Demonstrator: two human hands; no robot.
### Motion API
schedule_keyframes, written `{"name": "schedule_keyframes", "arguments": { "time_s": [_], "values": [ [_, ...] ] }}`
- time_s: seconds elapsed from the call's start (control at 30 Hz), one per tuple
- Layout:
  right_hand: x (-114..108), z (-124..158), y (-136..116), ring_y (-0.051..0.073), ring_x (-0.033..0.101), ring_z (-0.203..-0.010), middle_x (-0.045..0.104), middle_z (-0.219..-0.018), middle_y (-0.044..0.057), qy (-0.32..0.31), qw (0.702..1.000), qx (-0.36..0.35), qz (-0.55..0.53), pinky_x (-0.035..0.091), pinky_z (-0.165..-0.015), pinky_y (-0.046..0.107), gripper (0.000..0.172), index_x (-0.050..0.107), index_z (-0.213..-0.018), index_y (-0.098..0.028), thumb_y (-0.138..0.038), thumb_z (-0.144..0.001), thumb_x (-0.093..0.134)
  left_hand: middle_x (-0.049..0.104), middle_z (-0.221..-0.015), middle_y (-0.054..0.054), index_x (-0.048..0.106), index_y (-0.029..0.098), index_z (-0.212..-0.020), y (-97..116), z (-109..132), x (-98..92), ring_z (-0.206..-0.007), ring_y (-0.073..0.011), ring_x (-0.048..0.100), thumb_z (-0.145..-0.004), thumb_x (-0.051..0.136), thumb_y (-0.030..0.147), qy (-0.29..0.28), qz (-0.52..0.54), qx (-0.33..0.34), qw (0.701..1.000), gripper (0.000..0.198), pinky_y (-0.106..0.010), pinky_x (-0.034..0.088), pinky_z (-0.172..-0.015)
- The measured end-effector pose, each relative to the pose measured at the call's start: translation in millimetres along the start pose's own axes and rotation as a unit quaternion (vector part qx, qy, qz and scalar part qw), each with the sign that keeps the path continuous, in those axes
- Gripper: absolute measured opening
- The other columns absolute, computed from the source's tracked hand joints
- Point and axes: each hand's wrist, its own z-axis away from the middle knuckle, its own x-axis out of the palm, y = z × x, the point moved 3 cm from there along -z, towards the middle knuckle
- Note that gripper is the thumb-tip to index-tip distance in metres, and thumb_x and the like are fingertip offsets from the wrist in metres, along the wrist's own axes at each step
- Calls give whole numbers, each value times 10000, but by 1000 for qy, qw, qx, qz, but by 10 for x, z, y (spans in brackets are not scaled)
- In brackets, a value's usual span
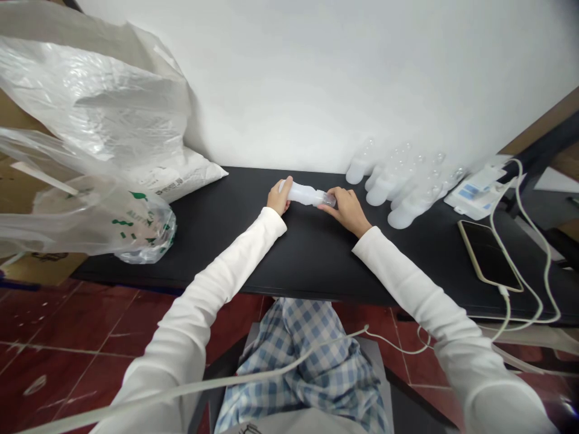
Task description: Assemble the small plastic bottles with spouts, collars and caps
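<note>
Gripping a white bottle [300, 192] with your left hand [278, 198], its clear cap [327, 200] with your right hand [349, 211], you seem midway, capped bottles [412, 203] apparently done at frame's centre-right.

The bottle [302, 193] looks smooth plastic, the tabletop [307, 259] smooth and matt.

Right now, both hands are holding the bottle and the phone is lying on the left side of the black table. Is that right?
Not quite: the phone lies on the right side of the black table, as the head view shows. The left hand and right hand do hold the bottle.
</note>
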Motion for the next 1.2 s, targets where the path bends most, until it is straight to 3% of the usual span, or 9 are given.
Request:
{"name": "schedule_keyframes", "arguments": {
  "time_s": [0.2, 0.37, 0.47, 0.57, 0.7, 0.83, 0.93, 1.07, 1.2],
  "values": [
    [-57, 34, -98, 239, 595, -920, 662, -1120, 141, 69, 989, -119, 54, 447, -786, 384, 273, 619, -1102, -198, -362, -1051, 407, 380, -419, 53, 458, 213, -708, -29, -120, -55, -322, -69, 299, -920, 461, 663, -101, -10, -100, 990, 497, -196, 202, -339],
    [-74, 66, -214, 203, 596, -954, 662, -1070, 73, 27, 985, -167, 46, 479, -837, 385, 380, 661, -1079, -293, -156, -1038, 309, 324, -386, 50, 405, 224, -633, -63, -177, -95, -299, -57, 226, -880, 437, 740, -151, -25, -165, 974, 573, -196, 137, -321],
    [-51, 59, -220, 213, 594, -970, 645, -1062, 78, 8, 990, -138, 13, 491, -856, 402, 387, 658, -1091, -307, -170, -1032, 301, 328, -384, 48, 425, 225, -637, -80, -183, -92, -293, -61, 226, -858, 454, 764, -148, -14, -162, 976, 583, -202, 130, -319],
    [-28, 55, -209, 267, 581, -1039, 616, -1159, 131, 30, 993, -110, -30, 491, -874, 440, 261, 605, -1179, -236, -330, -1017, 424, 369, -398, 39, 460, 219, -655, -82, -162, -75, -297, -72, 276, -859, 471, 757, -138, -1, -126, 982, 576, -210, 166, -317],
    [-7, 59, -179, 274, 584, -955, 641, -1086, 133, 20, 998, -39, -54, 449, -843, 423, 490, 535, -1268, -169, -559, -977, 484, 422, -422, 33, 474, 211, -669, -72, -120, -49, -302, -77, 327, -880, 501, 708, -132, -25, -61, 989, 540, -218, 196, -315],
    [5, 65, -126, 257, 551, -870, 660, -903, 95, -4, 999, 23, 23, 379, -817, 407, 492, 632, -1010, -194, -522, -1057, 269, 427, -430, 42, 485, 211, -708, -76, -113, -45, -306, -83, 350, -898, 493, 689, -128, -26, -46, 990, 515, -214, 217, -321],
    [37, 54, -86, 258, 545, -860, 651, -850, 95, -17, 998, 25, 47, 366, -802, 399, 531, 622, -844, -203, -559, -1050, 287, 434, -434, 42, 494, 208, -725, -63, -125, -55, -308, -86, 362, -907, 482, 680, -119, -25, -54, 991, 507, -211, 229, -325],
    [25, 24, -55, 257, 577, -874, 666, -961, 107, 21, 1000, 4, 2, 399, -787, 383, 436, 608, -1036, -192, -595, -1000, 446, 436, -426, 35, 509, 201, -727, -45, -142, -80, -310, -93, 378, -905, 470, 693, -98, -22, -88, 991, 524, -214, 256, -328],
    [-32, 21, -60, 279, 594, -989, 646, -1132, 147, 43, 997, -60, -9, 446, -813, 413, 288, 610, -1123, -199, -425, -1019, 467, 449, -414, 24, 526, 197, -732, -81, -189, -116, -306, -94, 377, -868, 484, 743, -100, -7, -121, 988, 564, -214, 249, -321]
  ]
}}
